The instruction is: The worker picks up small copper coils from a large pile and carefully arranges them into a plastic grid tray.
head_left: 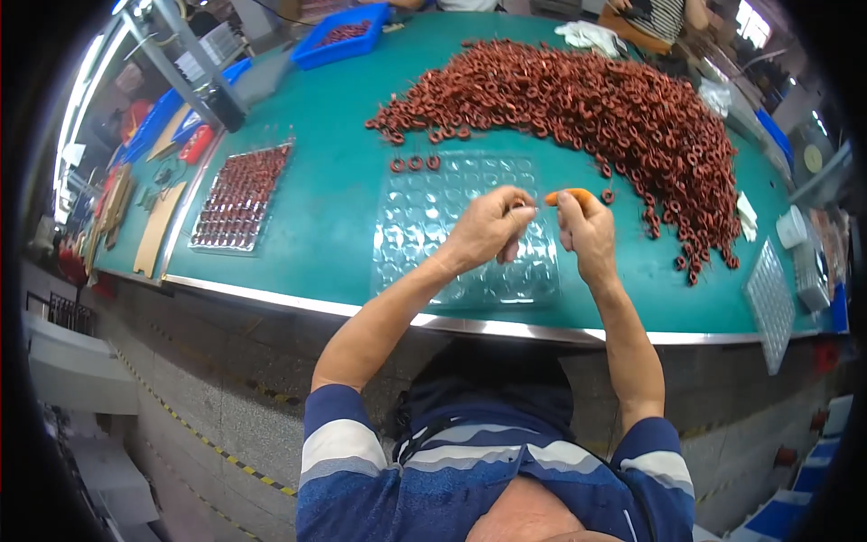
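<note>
My left hand (495,224) is closed in a pinch above the clear plastic tray (452,235). A small reddish ring coil (519,205) shows partly between its fingertips. Close beside it, my right hand (587,237) is closed too, thumb against index finger. An orange cover, perhaps a finger cot (571,196), is at that index finger; whatever its fingertips pinch is too small to make out. The tray has rows of round pockets, with three red ring coils (415,163) in its far left corner. A large heap of red ring coils (578,99) with wire leads spreads beyond my hands.
A filled tray of red coils (239,199) lies to the left. At the far side stands a blue bin (341,36) holding more coils. A clear tray (770,307) overhangs the right edge near a white tub (792,228). A metal post (194,77) rises at left.
</note>
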Tool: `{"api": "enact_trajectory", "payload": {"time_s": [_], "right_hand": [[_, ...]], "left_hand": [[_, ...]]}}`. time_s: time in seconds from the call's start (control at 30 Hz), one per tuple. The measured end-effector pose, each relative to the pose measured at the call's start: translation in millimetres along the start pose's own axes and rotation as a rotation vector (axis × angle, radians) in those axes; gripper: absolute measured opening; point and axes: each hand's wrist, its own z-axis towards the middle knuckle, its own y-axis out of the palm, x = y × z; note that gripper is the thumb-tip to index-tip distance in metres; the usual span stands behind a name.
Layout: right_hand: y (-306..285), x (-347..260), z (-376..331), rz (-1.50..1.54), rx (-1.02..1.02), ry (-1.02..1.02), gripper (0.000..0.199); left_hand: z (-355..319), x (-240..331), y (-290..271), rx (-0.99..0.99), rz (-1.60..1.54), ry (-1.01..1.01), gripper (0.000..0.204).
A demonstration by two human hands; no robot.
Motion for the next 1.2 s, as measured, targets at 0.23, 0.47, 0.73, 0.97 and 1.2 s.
{"api": "enact_trajectory", "payload": {"time_s": [0.23, 0.47, 0.73, 0.97, 1.2], "right_hand": [[-0.8, 3.7, 4.8, 0.350, -0.131, 0.032, 0.023], [13.1, 3.5, -2.9, 0.272, -0.063, 0.084, 0.017], [-5.5, -6.4, -25.2, 0.181, 0.191, -0.271, 0.017], [33.3, -28.2, -11.8, 0.273, 0.136, -0.276, 0.026], [0.8, -2.5, -12.9, 0.316, 0.016, -0.104, 0.039]], "left_hand": [[0.9, -2.4, -5.7, -0.163, -0.095, -0.078, 0.056], [-16.5, -9.8, -3.0, -0.019, 0.163, 0.119, 0.027], [-6.5, -6.1, 38.1, 0.056, 0.061, 0.335, 0.014], [-20.1, 8.9, 9.5, 0.125, -0.192, 0.164, 0.015], [-11.4, -4.8, 12.0, 0.025, -0.282, 0.145, 0.018]]}}
